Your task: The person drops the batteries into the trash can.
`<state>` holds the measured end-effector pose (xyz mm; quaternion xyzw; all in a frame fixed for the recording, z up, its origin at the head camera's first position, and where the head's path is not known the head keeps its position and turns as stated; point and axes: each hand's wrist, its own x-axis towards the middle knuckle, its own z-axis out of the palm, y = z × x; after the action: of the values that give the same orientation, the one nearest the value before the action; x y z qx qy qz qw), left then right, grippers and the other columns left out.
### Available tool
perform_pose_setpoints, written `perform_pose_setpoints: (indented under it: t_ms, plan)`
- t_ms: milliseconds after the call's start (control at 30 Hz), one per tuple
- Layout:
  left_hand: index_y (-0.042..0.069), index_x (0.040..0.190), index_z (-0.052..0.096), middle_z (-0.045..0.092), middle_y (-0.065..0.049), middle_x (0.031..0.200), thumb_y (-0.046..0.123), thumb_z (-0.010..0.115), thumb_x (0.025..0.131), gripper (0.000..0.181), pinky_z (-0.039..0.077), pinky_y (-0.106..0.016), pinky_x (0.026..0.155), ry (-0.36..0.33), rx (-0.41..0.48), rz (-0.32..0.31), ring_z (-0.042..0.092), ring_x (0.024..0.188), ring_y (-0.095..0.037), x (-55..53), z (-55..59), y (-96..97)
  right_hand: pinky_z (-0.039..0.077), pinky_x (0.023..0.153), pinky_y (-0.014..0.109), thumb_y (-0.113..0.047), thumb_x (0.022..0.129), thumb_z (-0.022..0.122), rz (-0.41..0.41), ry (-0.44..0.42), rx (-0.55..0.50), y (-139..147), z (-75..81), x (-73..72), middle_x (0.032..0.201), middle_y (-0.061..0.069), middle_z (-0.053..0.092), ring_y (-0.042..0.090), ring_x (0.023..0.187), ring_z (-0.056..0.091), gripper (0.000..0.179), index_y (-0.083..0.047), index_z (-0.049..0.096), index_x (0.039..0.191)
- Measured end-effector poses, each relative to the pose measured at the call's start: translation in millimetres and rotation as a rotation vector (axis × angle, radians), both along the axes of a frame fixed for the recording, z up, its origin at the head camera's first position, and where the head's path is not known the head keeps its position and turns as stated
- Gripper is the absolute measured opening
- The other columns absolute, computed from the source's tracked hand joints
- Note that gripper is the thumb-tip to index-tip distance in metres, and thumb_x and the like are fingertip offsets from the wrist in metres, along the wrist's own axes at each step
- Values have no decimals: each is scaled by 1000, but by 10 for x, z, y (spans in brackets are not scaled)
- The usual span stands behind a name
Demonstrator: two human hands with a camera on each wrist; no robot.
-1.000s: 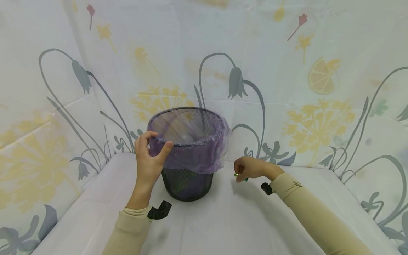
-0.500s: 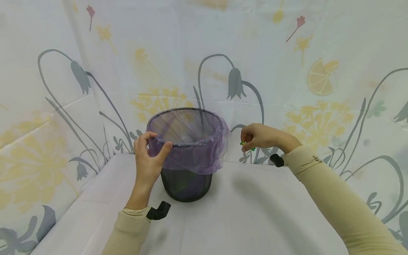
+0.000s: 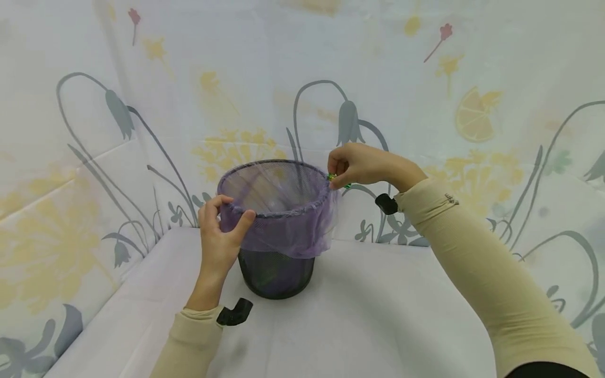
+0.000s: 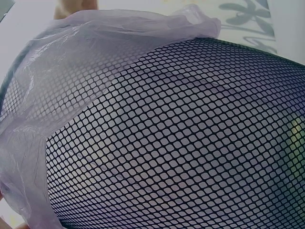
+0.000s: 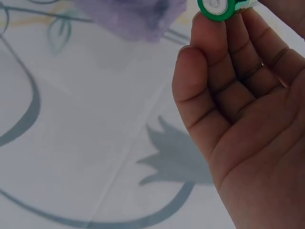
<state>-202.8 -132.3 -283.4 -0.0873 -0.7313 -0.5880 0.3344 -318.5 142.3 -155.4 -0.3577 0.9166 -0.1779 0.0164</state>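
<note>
A black mesh wastebasket [image 3: 276, 275] lined with a purple plastic bag [image 3: 283, 236] stands upright on the white-covered surface. My left hand [image 3: 219, 244] grips its near-left rim, thumb and fingers spread along the folded bag edge. At the far-right rim, my right hand [image 3: 361, 164] pinches a small green battery [image 3: 348, 185] between thumb and fingers. The right wrist view shows the battery's flat metal end with a green ring [image 5: 217, 5]. Mesh [image 4: 176, 129] and the bag's folded edge [image 4: 86, 52] fill the left wrist view, with something greenish behind the mesh.
A white cloth [image 3: 378, 315] covers the surface under the wastebasket. Behind and at the sides hangs a pale curtain [image 3: 264, 79] printed with grey and yellow flowers. Black wrist cameras [image 3: 235, 312] sit on both sleeves.
My right hand has lifted the battery up from near the surface, then moved left to the wastebasket's right rim. The left hand and the wastebasket stay in place.
</note>
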Motion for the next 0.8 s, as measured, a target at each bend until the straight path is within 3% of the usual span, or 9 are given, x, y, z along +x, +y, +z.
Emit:
perform_pose_setpoints:
  t_ms: [433, 800]
  plan:
    - [-1, 119, 48, 34, -13, 116, 6, 71, 84, 43, 31, -35, 77, 17, -16, 0, 33, 105, -19, 0, 3, -5, 46, 69, 33, -20, 81, 77, 101, -56, -28, -694, -108, -134, 83, 6, 60, 20, 75, 55, 21, -11, 61, 90]
    - [-1, 119, 47, 34, -18, 121, 6, 71, 84, 43, 33, -37, 79, 27, -19, -5, 34, 109, -24, -4, 9, 2, 45, 70, 31, -24, 79, 78, 108, -50, 27, -931, -299, -209, 88, 4, 59, 18, 79, 54, 21, -13, 63, 90]
